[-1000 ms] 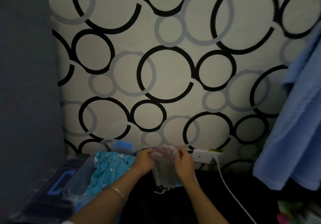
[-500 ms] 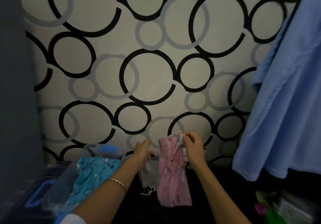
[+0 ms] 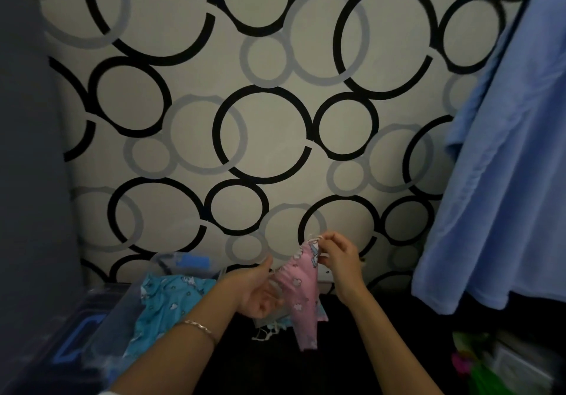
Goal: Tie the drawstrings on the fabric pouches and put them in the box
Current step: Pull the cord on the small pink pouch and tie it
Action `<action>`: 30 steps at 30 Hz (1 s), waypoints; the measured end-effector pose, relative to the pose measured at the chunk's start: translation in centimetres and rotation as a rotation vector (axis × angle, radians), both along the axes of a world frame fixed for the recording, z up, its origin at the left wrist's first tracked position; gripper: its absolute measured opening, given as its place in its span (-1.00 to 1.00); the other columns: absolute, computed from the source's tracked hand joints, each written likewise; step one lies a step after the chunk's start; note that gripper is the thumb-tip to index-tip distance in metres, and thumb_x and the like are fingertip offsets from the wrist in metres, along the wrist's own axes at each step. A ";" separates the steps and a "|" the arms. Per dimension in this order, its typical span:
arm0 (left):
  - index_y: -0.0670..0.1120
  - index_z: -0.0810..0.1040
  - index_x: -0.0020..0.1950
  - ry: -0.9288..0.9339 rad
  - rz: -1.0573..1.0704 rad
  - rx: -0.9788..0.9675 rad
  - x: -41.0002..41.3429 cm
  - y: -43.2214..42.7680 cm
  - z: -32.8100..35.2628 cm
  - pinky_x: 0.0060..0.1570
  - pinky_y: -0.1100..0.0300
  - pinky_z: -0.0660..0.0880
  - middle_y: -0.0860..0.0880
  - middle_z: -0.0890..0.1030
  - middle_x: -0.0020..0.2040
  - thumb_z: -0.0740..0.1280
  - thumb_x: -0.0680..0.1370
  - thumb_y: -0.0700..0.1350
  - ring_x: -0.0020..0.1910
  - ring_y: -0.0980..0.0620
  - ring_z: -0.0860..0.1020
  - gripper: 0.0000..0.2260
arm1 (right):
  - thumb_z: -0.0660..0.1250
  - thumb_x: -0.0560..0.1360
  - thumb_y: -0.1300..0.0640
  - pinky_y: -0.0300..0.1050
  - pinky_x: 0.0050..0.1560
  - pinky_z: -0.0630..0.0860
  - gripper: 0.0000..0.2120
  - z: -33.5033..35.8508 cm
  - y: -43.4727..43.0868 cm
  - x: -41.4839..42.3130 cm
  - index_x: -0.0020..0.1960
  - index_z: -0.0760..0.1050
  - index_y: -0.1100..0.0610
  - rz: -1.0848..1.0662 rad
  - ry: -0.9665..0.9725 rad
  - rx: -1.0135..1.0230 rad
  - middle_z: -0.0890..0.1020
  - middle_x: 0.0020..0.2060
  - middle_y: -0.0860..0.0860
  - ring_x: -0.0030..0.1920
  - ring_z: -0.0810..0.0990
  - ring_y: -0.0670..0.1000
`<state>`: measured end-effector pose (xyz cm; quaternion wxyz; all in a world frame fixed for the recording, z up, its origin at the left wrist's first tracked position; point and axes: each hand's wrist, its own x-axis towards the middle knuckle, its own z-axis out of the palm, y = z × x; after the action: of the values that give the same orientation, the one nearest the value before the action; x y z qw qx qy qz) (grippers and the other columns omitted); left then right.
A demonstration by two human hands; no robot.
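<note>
A pink printed fabric pouch (image 3: 301,296) hangs in the air above the dark table. My right hand (image 3: 338,259) pinches its gathered top corner and white drawstring. At the pouch's left top edge, my left hand (image 3: 255,290) sits palm up with loosely curled fingers; whether it holds a string I cannot tell. Under the hands lie more pouches (image 3: 272,322), grey and blue, with a white cord trailing. A clear plastic box (image 3: 119,312) at the left holds a turquoise printed pouch (image 3: 167,305).
The box's lid with blue clips (image 3: 73,345) lies at the far left. A blue cloth (image 3: 502,198) hangs at the right. Patterned wallpaper (image 3: 260,134) is close behind. A white adapter (image 3: 326,275) sits behind the pouch, and colourful items (image 3: 487,367) are at bottom right.
The pink pouch was lifted out of the pile and raised by my right hand. My left hand has turned palm up at its left edge. The view shifted left and up.
</note>
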<state>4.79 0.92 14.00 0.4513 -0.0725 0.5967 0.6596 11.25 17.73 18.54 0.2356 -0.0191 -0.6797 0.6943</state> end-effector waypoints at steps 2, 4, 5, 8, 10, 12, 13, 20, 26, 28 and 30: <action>-0.15 0.49 0.09 -0.045 0.044 0.071 0.2 0.4 -0.4 -0.56 0.28 0.37 -0.11 0.58 -0.22 0.05 0.48 0.43 -0.37 0.07 0.46 -0.34 | 0.26 0.53 0.35 -0.12 -0.24 0.49 -0.74 -0.4 -0.3 0.0 -0.30 0.48 0.16 0.011 -0.011 0.011 0.56 -0.30 0.13 -0.26 0.50 0.05; -0.13 0.51 0.11 -0.059 0.107 0.123 0.4 0.7 -0.6 -0.55 0.28 0.41 -0.11 0.59 -0.19 0.12 0.52 0.36 -0.37 0.06 0.50 -0.42 | 0.27 0.53 0.36 -0.18 -0.28 0.49 -0.76 -0.6 -0.5 0.1 -0.29 0.50 0.18 0.020 -0.026 0.005 0.56 -0.31 0.13 -0.29 0.50 0.02; -0.13 0.53 0.08 -0.050 0.140 0.132 0.6 0.8 -0.4 -0.56 0.29 0.40 -0.09 0.58 -0.21 0.14 0.53 0.33 -0.38 0.08 0.47 -0.47 | 0.27 0.53 0.36 -0.20 -0.29 0.50 -0.77 -0.8 -0.5 0.1 -0.28 0.51 0.19 0.021 -0.038 -0.007 0.57 -0.32 0.12 -0.30 0.50 0.01; -0.13 0.51 -0.11 -0.013 0.223 0.018 0.6 0.9 -0.4 -0.57 0.31 0.34 -0.04 0.46 -0.37 0.27 0.47 0.32 -0.45 0.12 0.34 -0.51 | 0.26 0.52 0.39 -0.21 -0.28 0.50 -0.76 -1.1 -0.1 0.4 -0.28 0.53 0.20 0.044 -0.064 -0.079 0.57 -0.33 0.11 -0.29 0.50 0.02; -0.13 0.45 -0.16 -0.027 0.308 -0.034 0.2 0.9 -1.2 -0.58 0.29 0.33 -0.04 0.41 -0.35 0.36 0.37 0.37 -0.47 0.10 0.34 -0.46 | 0.25 0.52 0.39 -0.20 -0.26 0.50 -0.78 -1.2 0.2 0.7 -0.25 0.53 0.23 0.089 -0.076 -0.104 0.57 -0.32 0.13 -0.29 0.51 0.02; -0.15 0.47 -0.05 -0.064 0.352 -0.018 0.0 1.1 -2.1 -0.62 0.30 0.33 -0.06 0.43 -0.31 0.36 0.33 0.42 -0.48 0.07 0.35 -0.37 | 0.24 0.52 0.41 -0.22 -0.29 0.51 -0.81 -1.5 0.4 1.0 -0.23 0.52 0.26 0.130 -0.086 -0.111 0.57 -0.31 0.15 -0.30 0.52 0.02; -0.17 0.47 -0.01 -0.086 0.347 0.002 0.0 1.4 -2.4 -0.63 0.31 0.32 -0.07 0.43 -0.31 0.33 0.35 0.43 -0.51 0.07 0.35 -0.35 | 0.24 0.52 0.41 -0.22 -0.30 0.51 -0.81 -1.6 0.5 1.1 -0.23 0.52 0.27 0.147 -0.091 -0.116 0.57 -0.31 0.15 -0.31 0.52 0.03; -0.13 0.39 -0.43 -0.133 0.234 0.177 1.0 2.0 -2.2 -0.68 0.39 0.15 -0.02 0.40 -0.58 0.37 0.53 -0.16 -0.68 0.13 0.32 -0.66 | 0.25 0.51 0.42 -0.20 -0.27 0.53 -0.81 -2.3 1.3 1.6 -0.23 0.54 0.26 0.170 -0.111 -0.122 0.61 -0.36 0.07 -0.34 0.57 -0.03; -0.27 0.49 -0.20 0.031 0.540 0.339 -0.3 -0.7 -1.3 -0.66 0.38 0.40 -0.14 0.50 -0.48 0.26 0.60 -0.23 -0.67 0.08 0.45 -0.80 | 0.28 0.56 0.26 -0.06 -0.16 0.52 -0.81 -3.7 3.8 1.7 -0.05 0.60 0.37 0.113 -0.256 -0.059 0.62 -0.22 0.23 -0.20 0.58 0.11; -0.32 0.50 -0.14 0.198 0.578 0.238 -0.4 -1.8 -0.8 -0.59 0.32 0.50 -0.23 0.56 -0.28 0.27 0.60 -0.27 -0.60 0.04 0.57 -0.85 | 0.22 0.58 0.22 -0.08 -0.17 0.52 -0.78 -4.0 5.1 1.9 -0.13 0.54 0.33 0.143 -0.332 -0.028 0.56 -0.26 0.22 -0.21 0.52 0.13; -0.32 0.50 -0.19 0.348 0.616 0.067 -0.7 -3.1 -0.4 -0.62 0.33 0.46 -0.28 0.62 -0.22 0.29 0.59 -0.26 -0.62 0.10 0.55 -0.82 | 0.18 0.59 0.23 -0.09 -0.19 0.55 -0.77 -4.4 6.2 1.9 -0.21 0.47 0.25 0.091 -0.376 -0.065 0.55 -0.35 0.15 -0.27 0.52 0.11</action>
<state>4.08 -2.15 13.56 0.1246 -0.1206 0.5927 0.7865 13.19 23.94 14.17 0.0720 -0.1251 -0.6892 0.7100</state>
